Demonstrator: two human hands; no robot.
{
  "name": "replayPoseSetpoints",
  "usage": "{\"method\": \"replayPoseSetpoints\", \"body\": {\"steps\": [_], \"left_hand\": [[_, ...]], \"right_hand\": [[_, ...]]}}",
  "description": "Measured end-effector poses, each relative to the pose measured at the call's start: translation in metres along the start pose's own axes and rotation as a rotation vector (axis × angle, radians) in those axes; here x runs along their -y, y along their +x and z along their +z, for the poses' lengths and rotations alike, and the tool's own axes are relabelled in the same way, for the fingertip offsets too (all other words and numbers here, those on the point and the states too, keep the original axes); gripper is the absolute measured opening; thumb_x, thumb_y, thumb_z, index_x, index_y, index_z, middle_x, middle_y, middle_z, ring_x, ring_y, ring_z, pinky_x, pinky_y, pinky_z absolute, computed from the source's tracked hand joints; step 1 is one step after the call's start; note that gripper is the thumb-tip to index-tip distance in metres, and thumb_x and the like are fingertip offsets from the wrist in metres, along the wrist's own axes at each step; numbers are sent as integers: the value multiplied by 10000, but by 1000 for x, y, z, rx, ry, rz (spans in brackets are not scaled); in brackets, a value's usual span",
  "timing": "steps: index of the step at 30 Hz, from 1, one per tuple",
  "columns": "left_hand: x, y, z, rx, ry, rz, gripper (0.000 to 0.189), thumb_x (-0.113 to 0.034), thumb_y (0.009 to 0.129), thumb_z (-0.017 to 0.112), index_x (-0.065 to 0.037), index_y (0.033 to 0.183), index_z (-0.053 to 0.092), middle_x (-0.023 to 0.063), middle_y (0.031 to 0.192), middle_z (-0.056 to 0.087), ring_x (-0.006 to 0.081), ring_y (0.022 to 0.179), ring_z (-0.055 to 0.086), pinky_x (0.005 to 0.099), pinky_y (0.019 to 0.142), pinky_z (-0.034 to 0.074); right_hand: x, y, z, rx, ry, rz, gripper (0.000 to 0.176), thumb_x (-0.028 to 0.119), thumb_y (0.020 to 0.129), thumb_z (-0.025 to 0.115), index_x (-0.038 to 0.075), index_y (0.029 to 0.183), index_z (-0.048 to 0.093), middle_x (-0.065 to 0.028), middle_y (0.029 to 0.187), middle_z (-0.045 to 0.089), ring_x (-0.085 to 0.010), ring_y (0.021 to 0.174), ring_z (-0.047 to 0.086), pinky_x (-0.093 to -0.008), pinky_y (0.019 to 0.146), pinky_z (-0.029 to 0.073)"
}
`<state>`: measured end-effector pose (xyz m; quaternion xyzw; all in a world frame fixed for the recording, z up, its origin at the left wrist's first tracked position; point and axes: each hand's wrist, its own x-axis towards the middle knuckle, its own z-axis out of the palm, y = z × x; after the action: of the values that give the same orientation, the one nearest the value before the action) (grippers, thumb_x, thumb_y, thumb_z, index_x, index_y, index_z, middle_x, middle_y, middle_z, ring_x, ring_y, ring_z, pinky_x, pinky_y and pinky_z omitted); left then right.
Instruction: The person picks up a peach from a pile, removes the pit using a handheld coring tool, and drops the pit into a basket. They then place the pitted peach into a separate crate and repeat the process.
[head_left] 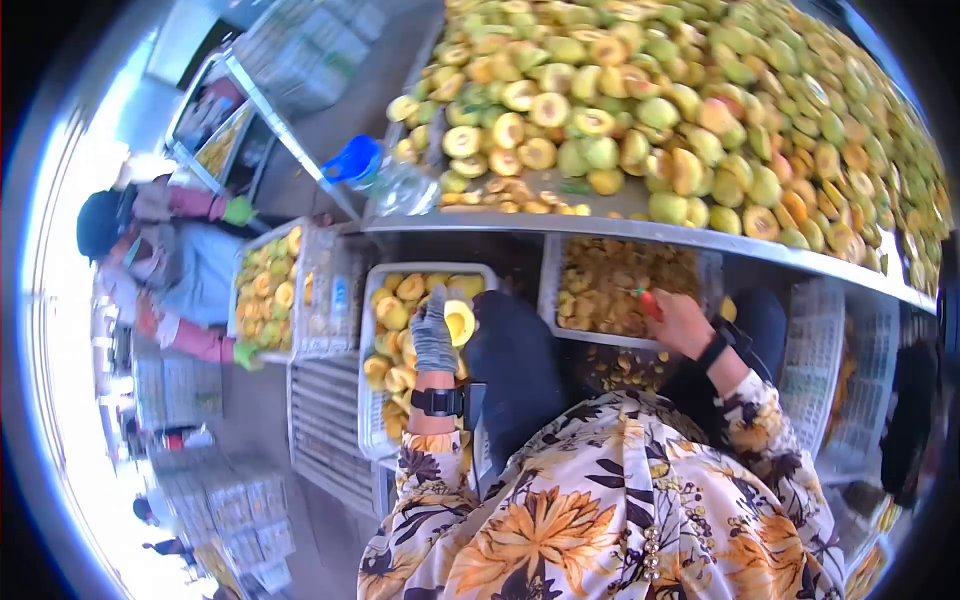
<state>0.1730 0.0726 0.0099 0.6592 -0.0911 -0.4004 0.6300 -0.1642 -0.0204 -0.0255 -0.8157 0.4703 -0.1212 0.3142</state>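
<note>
My left hand (432,338), in a grey glove, holds a halved yellow peach (460,324) with its hollow cut face showing. It is above a white crate (369,420) of peach halves beside my left leg. My bare right hand (684,326) is closed around the red handle of a small tool (650,304); its working end is too small to make out. That hand is over the right edge of another white crate (600,338), which holds brown pits and scraps between my knees.
A metal table (640,222) heaped with halved peaches (600,110) stretches ahead. On its left corner lies a clear plastic bottle (405,188) by a blue object (353,160). At left, a co-worker in green gloves (240,210) handles a full crate (268,290). White crates (800,350) stand at right.
</note>
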Motion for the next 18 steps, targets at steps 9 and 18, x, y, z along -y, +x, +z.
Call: {"method": "replayPoseSetpoints", "body": {"steps": [9, 18], "left_hand": [[58, -20, -150, -360, 1464, 61, 414, -442, 761, 566, -113, 1009, 606, 154, 973, 614, 307, 914, 578, 382, 803, 446], [75, -4, -172, -342, 1445, 130, 274, -276, 746, 599, -118, 968, 624, 153, 936, 617, 317, 860, 587, 383, 770, 458]], "right_hand": [[-25, -15, 53, -37, -51, -105, 199, 120, 683, 584, 37, 845, 506, -194, 811, 556, -392, 714, 560, -450, 626, 452], [-20, -29, 60, 146, -113, -31, 505, 118, 722, 572, 44, 1186, 388, -237, 827, 589, -383, 730, 584, -435, 636, 475]]}}
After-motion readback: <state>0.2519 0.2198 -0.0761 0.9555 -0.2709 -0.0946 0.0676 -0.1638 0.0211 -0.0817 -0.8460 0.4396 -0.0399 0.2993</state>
